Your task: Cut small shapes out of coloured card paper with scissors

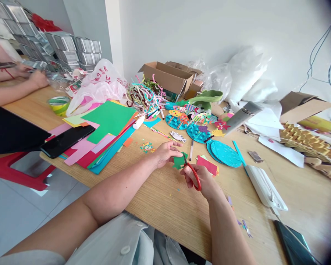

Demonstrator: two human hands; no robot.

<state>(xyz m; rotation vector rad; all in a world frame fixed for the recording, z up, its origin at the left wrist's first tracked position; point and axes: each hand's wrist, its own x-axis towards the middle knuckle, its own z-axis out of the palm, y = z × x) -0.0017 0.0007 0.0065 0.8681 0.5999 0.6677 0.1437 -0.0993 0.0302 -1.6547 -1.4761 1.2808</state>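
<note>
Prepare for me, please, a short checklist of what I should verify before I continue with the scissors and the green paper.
1. Scissors held by the red handles in the right hand: ok.
2. Green paper held by the left hand: ok.
3. Left hand well away from the scissors: not ok, it is close to their tips.
4. Whether the scissors follow the wanted line: cannot tell, no marked line shows.
5. Table free of scraps: not ok, a small pile of scraps lies there.
6. Co-worker's hand out of the way: ok, it is at the far left.
</note>
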